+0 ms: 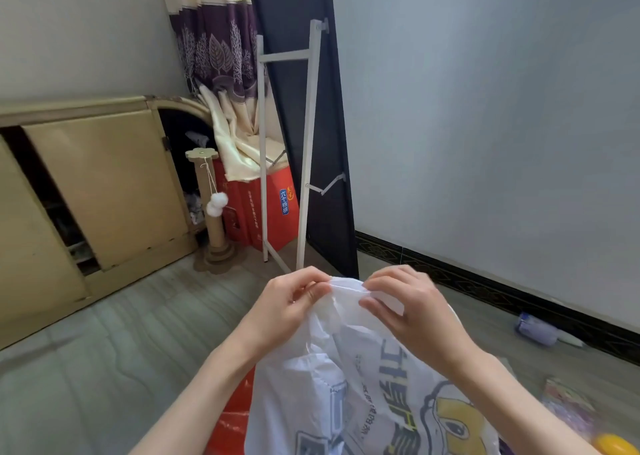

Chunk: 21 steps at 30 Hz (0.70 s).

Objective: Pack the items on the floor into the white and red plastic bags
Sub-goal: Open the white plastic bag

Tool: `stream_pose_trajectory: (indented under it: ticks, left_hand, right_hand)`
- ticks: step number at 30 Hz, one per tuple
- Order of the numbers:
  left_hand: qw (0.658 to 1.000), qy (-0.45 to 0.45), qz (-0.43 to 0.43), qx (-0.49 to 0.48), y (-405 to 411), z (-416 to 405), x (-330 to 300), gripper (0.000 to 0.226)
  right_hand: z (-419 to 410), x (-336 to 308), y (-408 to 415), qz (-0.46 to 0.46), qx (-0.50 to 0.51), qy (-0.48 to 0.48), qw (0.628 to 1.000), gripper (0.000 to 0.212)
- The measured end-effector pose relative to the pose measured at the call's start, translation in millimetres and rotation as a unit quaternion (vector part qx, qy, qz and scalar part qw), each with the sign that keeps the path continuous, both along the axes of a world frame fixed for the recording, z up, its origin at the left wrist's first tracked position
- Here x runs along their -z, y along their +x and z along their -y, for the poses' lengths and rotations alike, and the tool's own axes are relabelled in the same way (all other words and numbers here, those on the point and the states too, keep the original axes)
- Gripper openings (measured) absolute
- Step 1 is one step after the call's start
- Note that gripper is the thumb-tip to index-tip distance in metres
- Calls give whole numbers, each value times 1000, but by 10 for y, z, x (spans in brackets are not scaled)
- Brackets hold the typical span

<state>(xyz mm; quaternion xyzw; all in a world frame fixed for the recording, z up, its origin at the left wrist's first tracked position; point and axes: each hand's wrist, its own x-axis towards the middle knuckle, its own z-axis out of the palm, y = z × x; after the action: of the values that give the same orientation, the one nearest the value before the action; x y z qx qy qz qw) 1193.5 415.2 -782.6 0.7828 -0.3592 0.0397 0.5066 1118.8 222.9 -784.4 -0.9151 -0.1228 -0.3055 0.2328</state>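
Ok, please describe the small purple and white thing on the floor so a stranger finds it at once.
Follow the right wall's dark patterned baseboard toward the camera. The purple and white packet lies on the floor just before it, right of the white plastic bag. Unlike the yellow object nearby, it is pale lilac.

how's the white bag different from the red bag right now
The white bag is held up, its top edge pinched by the left hand and right hand; the red bag lies low behind it, untouched. The white bag carries printed writing and a yellow picture; the red bag is mostly hidden. Both are thin plastic.
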Motion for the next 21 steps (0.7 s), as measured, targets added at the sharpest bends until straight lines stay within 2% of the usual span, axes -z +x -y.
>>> stream_pose_trajectory:
  ticks: [3,4,7,8,10,13,15,18,21]
  left_hand:
    - [999,33,3,-35,-80,21,10,22]
    - [997,51,7,-50,-109,27,2,28]
    - [989,134,27,-64,-183,28,3,54]
    - [983,167,51,-63,-193,29,11,55]
    - [973,206,89,-54,-191,25,55,45]
    - [980,182,52,-57,-147,-5,59,20]
    - [987,136,9,-80,-97,-43,20,12]
    - [988,115,5,-101,-19,-91,-19,14]
    - [987,131,-18,-94,14,-138,-9,18]
  right_hand:
    - [-84,-11,32,-71,49,130,988,18]
    - [-85,-22,44,-80,76,161,981,14]
    - [-37,-83,70,-69,150,227,960,15]
    - [-16,-103,81,-63,164,239,955,15]
    - [19,-133,89,-59,175,258,948,17]
    - [86,-154,86,-79,166,262,947,18]
    - [177,-138,90,-106,160,244,951,20]
    - [326,-99,69,-193,121,259,939,23]
    - [449,-82,36,-295,79,331,893,28]
